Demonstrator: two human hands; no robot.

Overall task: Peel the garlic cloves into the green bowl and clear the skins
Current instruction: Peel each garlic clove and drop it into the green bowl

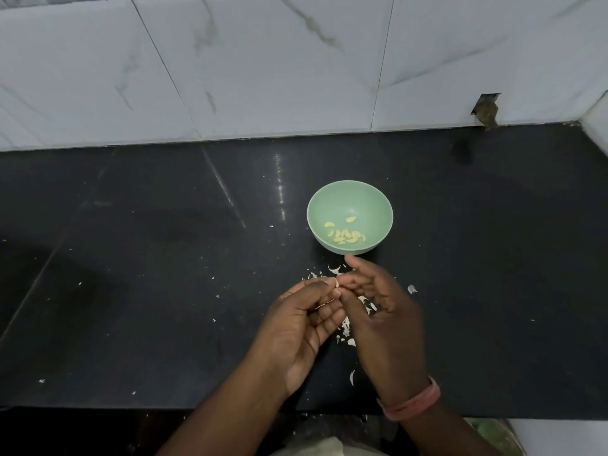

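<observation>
Far left of the worktop [131, 258] lay only stray flecks of skin; these would be easy to miss at clean-up on the dark, shiny stone.

Centre: the left hand [306, 327] was curled palm-up, its grip pinching a clove [336, 282] at thumb and forefinger tips. The right hand [381, 317] met it there, thumb and first finger nipping at the clove's skin, other fingers spread loose. The clove was small & mostly hidden by fingertips, so how much skin remained I couldn't tell. Risk, as I judged it: a slick clove popping out of so light a pinch and dropping among the skins [347, 327] below the hands, or rolling off the near edge.

Just beyond the hands sat the bowl [378, 205], w/ approx. a dozen peeled cloves [345, 235] in it. Skins lay close to its near side, some touching distance from the rim; a careless sweep could've flicked bits in w/ the cloves, or nudged the light bowl.

Right: one lone skin flake [412, 288], apart from the pile.
</observation>
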